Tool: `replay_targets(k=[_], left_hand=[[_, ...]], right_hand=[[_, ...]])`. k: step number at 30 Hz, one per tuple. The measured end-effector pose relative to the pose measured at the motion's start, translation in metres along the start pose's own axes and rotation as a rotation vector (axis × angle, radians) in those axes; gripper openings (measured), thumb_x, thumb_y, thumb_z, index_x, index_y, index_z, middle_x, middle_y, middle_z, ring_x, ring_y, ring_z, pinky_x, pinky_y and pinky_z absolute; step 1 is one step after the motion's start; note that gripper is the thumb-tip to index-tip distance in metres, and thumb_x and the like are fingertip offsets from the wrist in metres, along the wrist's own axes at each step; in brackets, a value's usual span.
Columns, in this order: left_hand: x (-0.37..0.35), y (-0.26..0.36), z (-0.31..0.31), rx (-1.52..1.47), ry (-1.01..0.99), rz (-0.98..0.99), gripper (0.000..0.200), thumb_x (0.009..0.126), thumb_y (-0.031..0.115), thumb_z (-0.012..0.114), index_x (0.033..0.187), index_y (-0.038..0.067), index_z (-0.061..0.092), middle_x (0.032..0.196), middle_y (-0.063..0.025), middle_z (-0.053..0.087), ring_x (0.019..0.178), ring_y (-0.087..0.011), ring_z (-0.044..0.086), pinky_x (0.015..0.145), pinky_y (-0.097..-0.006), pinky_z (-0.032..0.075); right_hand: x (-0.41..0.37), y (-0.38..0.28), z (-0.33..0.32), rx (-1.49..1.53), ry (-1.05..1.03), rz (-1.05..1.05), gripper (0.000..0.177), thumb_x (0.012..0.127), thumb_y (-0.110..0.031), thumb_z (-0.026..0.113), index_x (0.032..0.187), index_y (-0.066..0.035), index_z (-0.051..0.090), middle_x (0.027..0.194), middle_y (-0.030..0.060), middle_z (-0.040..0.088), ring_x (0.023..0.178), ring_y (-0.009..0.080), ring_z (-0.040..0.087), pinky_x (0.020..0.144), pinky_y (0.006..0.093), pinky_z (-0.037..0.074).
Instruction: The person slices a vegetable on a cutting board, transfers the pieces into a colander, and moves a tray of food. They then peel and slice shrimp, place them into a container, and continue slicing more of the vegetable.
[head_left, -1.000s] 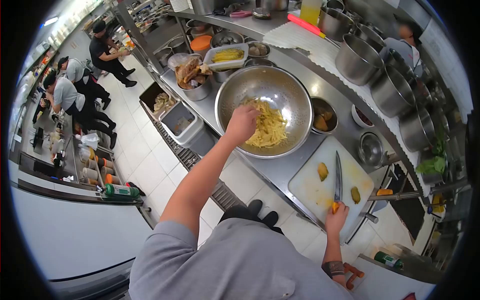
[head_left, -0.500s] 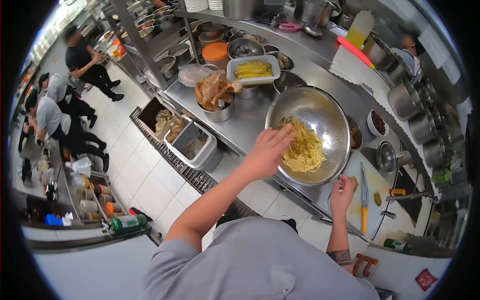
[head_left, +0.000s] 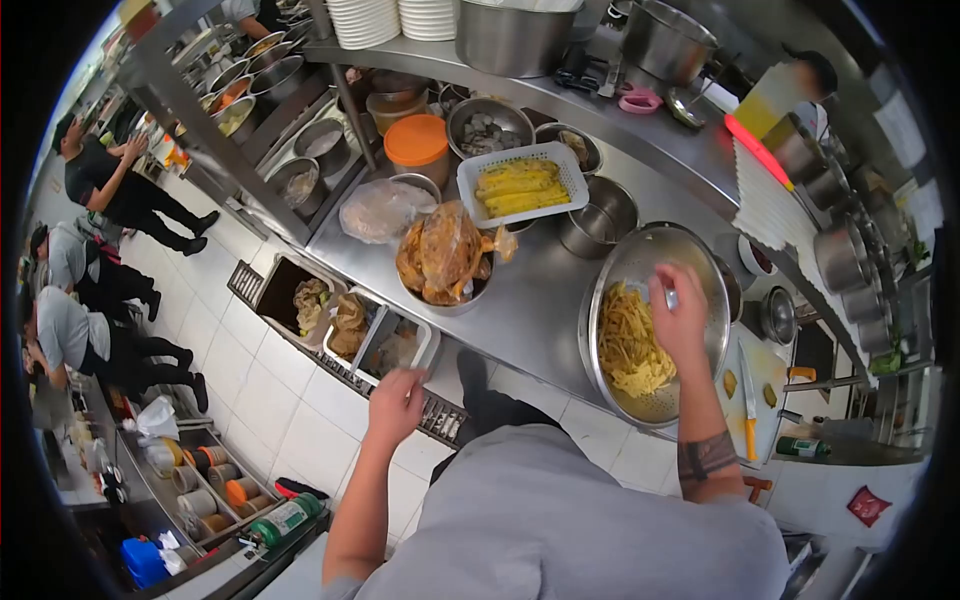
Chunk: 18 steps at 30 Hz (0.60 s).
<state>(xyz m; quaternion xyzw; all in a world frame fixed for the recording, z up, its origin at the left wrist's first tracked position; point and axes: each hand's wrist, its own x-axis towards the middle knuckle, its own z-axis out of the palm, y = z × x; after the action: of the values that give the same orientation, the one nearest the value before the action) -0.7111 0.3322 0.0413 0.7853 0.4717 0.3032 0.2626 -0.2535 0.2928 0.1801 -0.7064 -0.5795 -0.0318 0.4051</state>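
A large perforated steel colander [head_left: 710, 330] stands at the counter's edge with yellow shredded strips [head_left: 630, 345] in it. My right hand [head_left: 683, 308] is over the colander, right of the strips, its fingers curled together; what they hold, if anything, is too small to make out. My left hand [head_left: 397, 402] hangs over the floor in front of the waste bins, fingers curled, with nothing visible in it. Beside the colander, a cutting board [head_left: 770, 400] bears a knife with a yellow handle [head_left: 750, 437] and small brown-green pieces [head_left: 729, 384].
Along the counter [head_left: 540, 290] stand a pot of orange-coloured meat [head_left: 440, 262], a white basket of yellow pieces [head_left: 520, 188], an orange-lidded tub [head_left: 416, 142] and steel pots. Below are waste bins [head_left: 405, 345]. Several people stand at the left, one person [head_left: 815, 85] behind the shelf.
My left hand has left the strips and moved left, away from the colander. My right hand has moved from beside the colander to over it. The view has shifted and turned.
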Motion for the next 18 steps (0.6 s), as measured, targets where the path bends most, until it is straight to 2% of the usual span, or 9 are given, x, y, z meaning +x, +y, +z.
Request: replay_targets(k=[4, 7, 9, 10, 12, 14, 15, 17, 18], left_hand=[[-0.078, -0.058, -0.018, 0.109, -0.196, -0.342, 0.018, 0.095, 0.009, 0.066, 0.109, 0.004, 0.076, 0.107, -0.0196, 0.075, 0.095, -0.0404, 0.073, 0.083, -0.046, 0.059], [-0.157, -0.101, -0.035, 0.115, -0.278, -0.739, 0.027, 0.094, 0.014, 0.067, 0.117, 0.002, 0.077, 0.111, -0.0212, 0.076, 0.098, -0.0389, 0.075, 0.088, -0.0457, 0.06], [-0.22, -0.13, -0.045, 0.127, -0.265, -1.018, 0.036, 0.09, 0.016, 0.069, 0.122, 0.001, 0.076, 0.11, -0.0255, 0.077, 0.104, -0.0402, 0.075, 0.093, -0.043, 0.059], [-0.266, -0.156, -0.047, 0.128, -0.233, -1.136, 0.034, 0.09, 0.015, 0.069, 0.119, -0.001, 0.076, 0.103, -0.0229, 0.078, 0.096, -0.0368, 0.076, 0.087, -0.0419, 0.06], [-0.304, -0.155, -0.046, 0.003, -0.099, -1.428, 0.029, 0.091, 0.014, 0.07, 0.113, -0.004, 0.076, 0.092, -0.017, 0.078, 0.082, -0.0285, 0.076, 0.074, -0.0389, 0.059], [-0.309, -0.135, -0.045, -0.113, 0.046, -1.671, 0.021, 0.094, 0.011, 0.069, 0.104, -0.006, 0.074, 0.084, -0.0095, 0.074, 0.069, -0.0172, 0.071, 0.059, -0.0343, 0.053], [-0.306, -0.13, -0.04, -0.125, 0.064, -1.691, 0.021, 0.094, 0.011, 0.069, 0.104, -0.006, 0.074, 0.084, -0.0095, 0.074, 0.069, -0.0172, 0.071, 0.059, -0.0343, 0.053], [-0.3, -0.121, -0.042, -0.207, -0.087, -1.689, 0.022, 0.095, 0.011, 0.069, 0.109, -0.006, 0.074, 0.085, -0.0103, 0.075, 0.071, -0.0186, 0.071, 0.062, -0.0345, 0.054], [-0.322, -0.141, -0.029, -0.301, -0.018, -1.668, 0.026, 0.095, 0.013, 0.07, 0.112, -0.006, 0.074, 0.087, -0.0104, 0.076, 0.072, -0.0189, 0.071, 0.065, -0.0338, 0.055]], right_hand=[[0.1, 0.042, 0.053, 0.022, -0.019, -0.091, 0.016, 0.098, -0.009, 0.072, 0.112, -0.001, 0.071, 0.102, 0.0154, 0.069, 0.094, 0.031, 0.071, 0.087, 0.0395, 0.057], [0.156, 0.115, 0.105, -0.149, -0.079, 0.119, 0.018, 0.1, -0.017, 0.072, 0.112, -0.004, 0.072, 0.099, 0.017, 0.07, 0.091, 0.0337, 0.071, 0.088, 0.0421, 0.057], [0.182, 0.171, 0.128, -1.096, -0.271, -0.51, 0.032, 0.106, -0.023, 0.065, 0.128, 0.0, 0.068, 0.127, 0.014, 0.071, 0.112, 0.0234, 0.069, 0.101, 0.0399, 0.052], [0.197, 0.187, 0.136, -1.115, -0.317, -0.565, 0.033, 0.106, -0.023, 0.064, 0.128, 0.0, 0.068, 0.127, 0.0141, 0.071, 0.113, 0.0235, 0.069, 0.102, 0.0398, 0.052], [0.23, 0.192, 0.152, -0.621, -0.333, -0.273, 0.034, 0.107, -0.025, 0.063, 0.129, 0.0, 0.067, 0.128, 0.0143, 0.071, 0.115, 0.0237, 0.068, 0.104, 0.0397, 0.051], [0.25, 0.181, 0.17, -0.421, -0.325, -0.223, 0.035, 0.108, -0.026, 0.062, 0.131, 0.0, 0.067, 0.128, 0.0146, 0.071, 0.117, 0.0238, 0.068, 0.105, 0.0395, 0.05], [0.256, 0.172, 0.18, -0.35, -0.332, -0.227, 0.036, 0.108, -0.027, 0.061, 0.131, 0.0, 0.066, 0.128, 0.0147, 0.071, 0.118, 0.0239, 0.067, 0.106, 0.0394, 0.05], [0.265, 0.156, 0.198, -0.231, -0.383, -0.237, 0.037, 0.109, -0.028, 0.06, 0.132, 0.0, 0.066, 0.129, 0.0149, 0.071, 0.12, 0.024, 0.067, 0.107, 0.0393, 0.049], [0.267, 0.15, 0.208, -0.175, -0.417, -0.23, 0.038, 0.11, -0.029, 0.059, 0.133, 0.0, 0.066, 0.129, 0.0151, 0.071, 0.121, 0.0241, 0.066, 0.108, 0.0392, 0.049]])
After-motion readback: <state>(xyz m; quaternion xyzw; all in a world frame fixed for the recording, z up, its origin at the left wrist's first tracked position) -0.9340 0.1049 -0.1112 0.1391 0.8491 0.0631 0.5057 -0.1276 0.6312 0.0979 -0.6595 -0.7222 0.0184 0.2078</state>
